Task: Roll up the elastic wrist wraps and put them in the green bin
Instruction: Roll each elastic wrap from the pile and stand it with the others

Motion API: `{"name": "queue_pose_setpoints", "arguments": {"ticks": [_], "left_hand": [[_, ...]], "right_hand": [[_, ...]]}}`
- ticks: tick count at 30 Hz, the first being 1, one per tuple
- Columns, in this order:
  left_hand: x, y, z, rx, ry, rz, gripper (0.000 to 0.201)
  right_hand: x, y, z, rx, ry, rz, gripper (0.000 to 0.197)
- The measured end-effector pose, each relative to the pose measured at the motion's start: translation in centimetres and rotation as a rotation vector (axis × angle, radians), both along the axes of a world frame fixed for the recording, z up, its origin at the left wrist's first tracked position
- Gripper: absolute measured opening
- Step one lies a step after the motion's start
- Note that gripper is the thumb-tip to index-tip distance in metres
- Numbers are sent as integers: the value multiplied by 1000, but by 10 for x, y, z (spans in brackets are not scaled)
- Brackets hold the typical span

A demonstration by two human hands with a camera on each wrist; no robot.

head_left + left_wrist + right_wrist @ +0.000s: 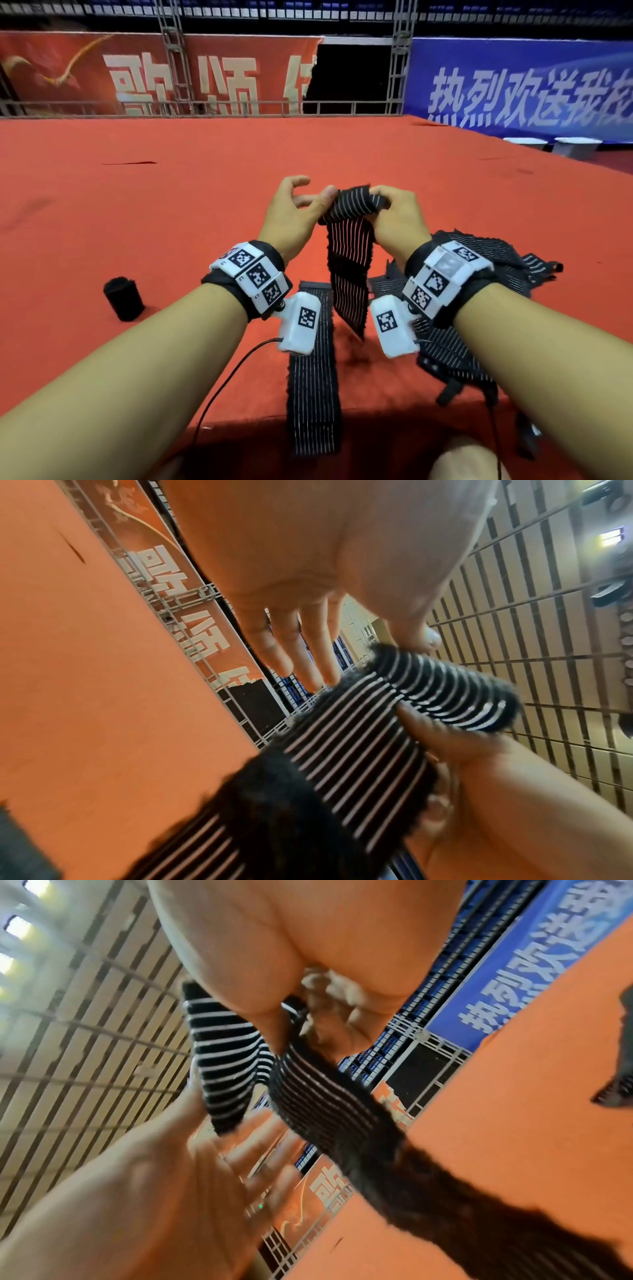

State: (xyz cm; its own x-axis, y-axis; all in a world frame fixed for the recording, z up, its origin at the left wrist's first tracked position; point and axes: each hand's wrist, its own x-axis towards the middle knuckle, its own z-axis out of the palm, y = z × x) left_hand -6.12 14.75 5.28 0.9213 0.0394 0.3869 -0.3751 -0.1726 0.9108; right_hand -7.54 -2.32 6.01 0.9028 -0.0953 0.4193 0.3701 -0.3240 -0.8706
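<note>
One finished roll [123, 298] is seen standing on the red cloth left of the left hand [294, 216], while no green bin is in view. The striped wrist wrap [349, 260] is held up between both hands, its top end clamped by the curled right hand [397, 219] and only touched by the left thumb, the left fingers being loosely spread. Rolling is judged barely begun, with a flat wrap [313, 370] and a loose heap [479, 274] below and right of the hands left to do.

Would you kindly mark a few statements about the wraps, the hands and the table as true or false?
1. The right hand grips the top of a striped wrap. True.
2. That wrap is fully rolled. False: most of it hangs loose toward the red table.
3. A rolled wrap stands left of the arms. True.
4. The left hand rests flat on the table. False: it is raised beside the wrap's top.
5. The green bin is in view. False: none shows.
</note>
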Motion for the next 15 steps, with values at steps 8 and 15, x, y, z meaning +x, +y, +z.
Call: {"name": "queue_pose_setpoints", "arguments": {"ticks": [8,15], "left_hand": [[-16,6,-28,260,200,-294,21],[-19,10,-31,366,257,-242,14]], "right_hand": [[-7,4,15,479,99,90,26],[9,-15,3,332,158,-198,13]]}}
